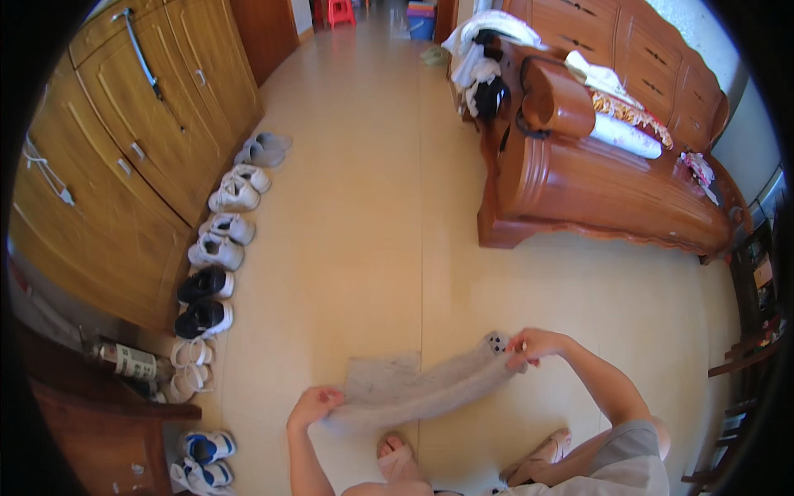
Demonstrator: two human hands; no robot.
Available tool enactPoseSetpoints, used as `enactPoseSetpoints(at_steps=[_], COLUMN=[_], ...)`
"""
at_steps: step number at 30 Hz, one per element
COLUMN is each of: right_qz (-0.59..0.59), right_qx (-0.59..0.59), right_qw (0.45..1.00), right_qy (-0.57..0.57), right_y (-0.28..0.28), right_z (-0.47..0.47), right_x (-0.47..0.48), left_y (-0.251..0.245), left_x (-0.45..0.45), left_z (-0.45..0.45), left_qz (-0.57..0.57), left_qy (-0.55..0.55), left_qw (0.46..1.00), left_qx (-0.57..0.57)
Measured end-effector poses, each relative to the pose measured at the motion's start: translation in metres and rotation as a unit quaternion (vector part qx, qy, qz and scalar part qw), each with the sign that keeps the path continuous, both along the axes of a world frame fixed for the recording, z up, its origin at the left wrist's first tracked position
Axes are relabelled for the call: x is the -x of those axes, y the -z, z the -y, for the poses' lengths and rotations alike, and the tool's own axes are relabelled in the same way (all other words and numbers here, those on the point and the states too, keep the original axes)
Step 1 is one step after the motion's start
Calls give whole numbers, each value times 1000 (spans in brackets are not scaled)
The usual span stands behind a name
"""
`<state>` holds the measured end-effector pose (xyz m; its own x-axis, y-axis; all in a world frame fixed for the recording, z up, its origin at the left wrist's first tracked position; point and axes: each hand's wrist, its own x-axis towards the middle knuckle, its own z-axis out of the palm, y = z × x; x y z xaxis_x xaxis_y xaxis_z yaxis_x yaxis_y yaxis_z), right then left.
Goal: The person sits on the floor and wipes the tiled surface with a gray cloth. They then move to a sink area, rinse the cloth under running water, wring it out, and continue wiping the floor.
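A grey cloth (pixel 428 394) stretches between my two hands above the tiled floor, its long near edge folded or rolled over. Part of it hangs flat on the left side, and a small dark-spotted patch shows near its right end. My left hand (pixel 317 404) pinches the cloth's left end between thumb and fingers. My right hand (pixel 535 347) grips the right end, held higher than the left. Below the cloth are my feet in strappy sandals (pixel 395 460).
A row of shoes (pixel 214 245) lines the wooden cabinet (pixel 124 161) on the left. A carved wooden sofa (pixel 608 192) bearing folded textiles stands on the right, with clothes (pixel 477 68) over its arm. A red stool (pixel 340 12) and a blue bucket (pixel 422 23) are far back.
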<state>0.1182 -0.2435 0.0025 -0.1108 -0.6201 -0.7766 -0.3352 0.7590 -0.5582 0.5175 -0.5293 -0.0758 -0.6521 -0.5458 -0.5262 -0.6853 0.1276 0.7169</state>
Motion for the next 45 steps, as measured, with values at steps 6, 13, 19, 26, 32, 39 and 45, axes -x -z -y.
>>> enactPoseSetpoints(at_steps=[6,13,19,26,32,39,45], right_qz=[-296,-300,-369,-387,-375,-346,-342], right_qx=[79,-27,-61,-5,-36,-54,-99], right_qw=[949,953,926,922,926,936,934], right_qy=[73,41,52,-2,-29,-45,-35], right_y=[101,153,177,182,169,157,161], right_z=[-19,-14,0,50,161,306,399], right_x=[-36,-116,-141,-120,-67,41,100], left_y=[51,85,98,97,84,96,99], left_x=[15,45,63,93,151,236,308], left_z=[-53,-150,-151,-90,5,150,253], left_qz=[117,197,233,321,360,339,393], left_qy=[-74,-45,-109,-114,-190,-228,-180], left_qw=[965,973,965,938,913,911,900], left_qx=[225,111,51,67,28,58,47])
